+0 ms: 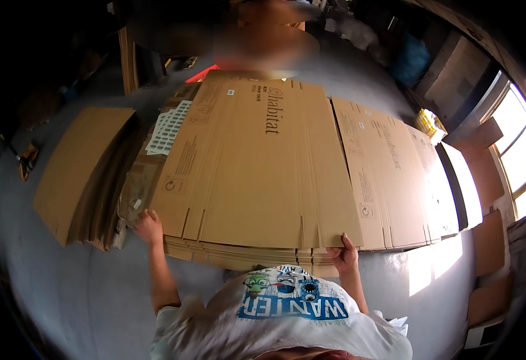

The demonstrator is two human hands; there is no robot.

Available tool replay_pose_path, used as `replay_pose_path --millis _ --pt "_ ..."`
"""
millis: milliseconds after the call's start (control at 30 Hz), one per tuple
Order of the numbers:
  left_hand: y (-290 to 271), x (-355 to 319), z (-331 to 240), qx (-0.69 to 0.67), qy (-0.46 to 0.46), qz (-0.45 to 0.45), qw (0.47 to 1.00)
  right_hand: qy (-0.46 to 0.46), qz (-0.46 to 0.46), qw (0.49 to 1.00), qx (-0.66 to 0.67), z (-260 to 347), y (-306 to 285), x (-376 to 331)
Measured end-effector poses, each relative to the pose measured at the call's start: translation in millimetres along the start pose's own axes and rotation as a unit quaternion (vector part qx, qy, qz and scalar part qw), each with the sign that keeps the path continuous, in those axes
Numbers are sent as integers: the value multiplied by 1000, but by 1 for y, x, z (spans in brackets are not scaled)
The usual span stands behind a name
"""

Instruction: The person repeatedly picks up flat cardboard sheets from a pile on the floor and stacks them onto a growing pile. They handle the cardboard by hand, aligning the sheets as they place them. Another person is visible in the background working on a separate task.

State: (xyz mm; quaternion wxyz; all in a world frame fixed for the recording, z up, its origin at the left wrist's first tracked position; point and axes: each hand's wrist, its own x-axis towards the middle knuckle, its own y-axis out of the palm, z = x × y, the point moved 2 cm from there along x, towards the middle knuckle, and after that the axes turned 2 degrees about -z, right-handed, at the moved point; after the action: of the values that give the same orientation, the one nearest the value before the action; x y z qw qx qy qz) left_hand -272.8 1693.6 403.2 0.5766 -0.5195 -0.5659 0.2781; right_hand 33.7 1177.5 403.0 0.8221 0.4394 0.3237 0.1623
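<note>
A large flattened cardboard box, brown with dark print and slots along its edges, lies in front of me on a stack of similar flat cardboard. My left hand is closed at its near left corner, the fingertips at the edge. With the thumb on top and the other fingers partly hidden beneath, my right hand grips the near edge close to the right corner. Left of the box, a sheet of small white labels rests on a taped, brown surface.
Another printed pile of flat cardboard adjoins on the right, partly sunlit. Plain cardboard sheets are stacked at the left. A yellow-and-white container stands behind the right pile. Cardboard pieces lean near the window. Blurred shapes fill the far middle.
</note>
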Motion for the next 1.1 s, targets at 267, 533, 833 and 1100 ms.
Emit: replay_pose_path --millis 267,533,833,1100 --pt "-7 69 -7 -449 9 423 787 -228 -129 951 -162 61 81 -41" --pt "11 -59 -184 -622 -41 442 645 -478 -128 857 -144 209 37 -111" --pt "15 -286 -527 -642 37 364 673 -262 -167 903 -297 135 -21 -56" --pt "64 -350 -546 -527 272 413 691 -228 -293 892 -259 185 -135 23"
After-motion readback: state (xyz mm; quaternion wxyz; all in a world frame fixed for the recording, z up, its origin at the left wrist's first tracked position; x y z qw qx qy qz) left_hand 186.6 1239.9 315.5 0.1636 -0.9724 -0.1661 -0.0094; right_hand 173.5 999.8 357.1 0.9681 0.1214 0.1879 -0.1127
